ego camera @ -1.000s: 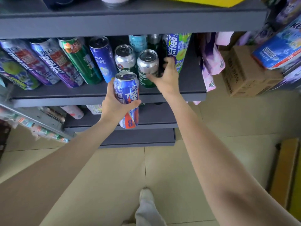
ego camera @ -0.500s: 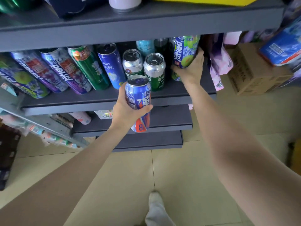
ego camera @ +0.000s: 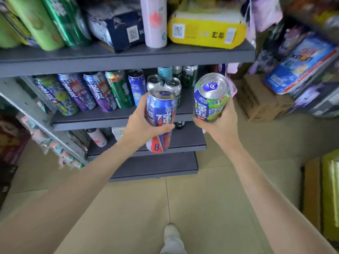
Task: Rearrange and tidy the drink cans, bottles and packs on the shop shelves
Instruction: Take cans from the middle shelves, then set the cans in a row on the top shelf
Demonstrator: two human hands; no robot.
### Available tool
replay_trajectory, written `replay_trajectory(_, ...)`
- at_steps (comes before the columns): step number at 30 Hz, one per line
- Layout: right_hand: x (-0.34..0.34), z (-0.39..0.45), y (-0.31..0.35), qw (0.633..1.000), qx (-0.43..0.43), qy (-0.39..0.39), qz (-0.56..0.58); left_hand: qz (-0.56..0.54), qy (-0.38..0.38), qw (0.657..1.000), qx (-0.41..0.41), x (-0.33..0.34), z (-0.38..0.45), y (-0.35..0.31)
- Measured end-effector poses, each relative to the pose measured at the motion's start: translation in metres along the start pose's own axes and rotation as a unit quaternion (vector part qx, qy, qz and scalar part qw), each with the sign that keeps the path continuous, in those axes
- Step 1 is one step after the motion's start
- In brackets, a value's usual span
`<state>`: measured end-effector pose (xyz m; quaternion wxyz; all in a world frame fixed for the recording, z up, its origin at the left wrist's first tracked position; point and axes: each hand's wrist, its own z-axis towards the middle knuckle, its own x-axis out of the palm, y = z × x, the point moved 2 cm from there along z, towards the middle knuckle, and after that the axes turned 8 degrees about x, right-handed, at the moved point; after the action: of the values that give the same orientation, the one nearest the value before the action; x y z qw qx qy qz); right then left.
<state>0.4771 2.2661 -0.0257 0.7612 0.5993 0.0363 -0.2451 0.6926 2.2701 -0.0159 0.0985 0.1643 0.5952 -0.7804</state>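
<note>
Shop aisle, grey shelf unit [ego camera: 117, 123] over beige tile. Left hand [ego camera: 141, 125] wraps a blue-orange can [ego camera: 159, 118], upright, held off the shelf front. Right hand [ego camera: 218, 121] at its 3 o'clock cups a green-blue can [ego camera: 211, 101] from below, top tilted toward camera. Cans near, not touching. At 10 o'clock, a can row [ego camera: 95, 90] leans on the middle shelf; two silver-top cans [ego camera: 165, 83] sit just behind the blue one.

Just one wide-angle cam up on the person's head, tilted forward and down. It sits close to the grey shelves [ego camera: 128, 59], which fill the upper frame, with both forearms reaching in from below and the tiled floor [ego camera: 201, 208] underneath. No second view.
</note>
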Motion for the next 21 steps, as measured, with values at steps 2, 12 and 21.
replay_trajectory(2,-0.023,0.008,0.057,0.999,-0.040,-0.023,0.010,-0.002,-0.002,0.999,0.045,-0.023,0.002,-0.046)
replay_trajectory(12,-0.124,0.077,0.298,0.977,-0.192,-0.091,-0.022,-0.043,-0.119,0.957,0.262,-0.118,0.062,-0.266)
replay_trajectory(21,-0.126,0.213,0.311,0.996,-0.084,-0.025,0.017,-0.054,-0.210,0.939,0.266,-0.122,0.160,-0.320)
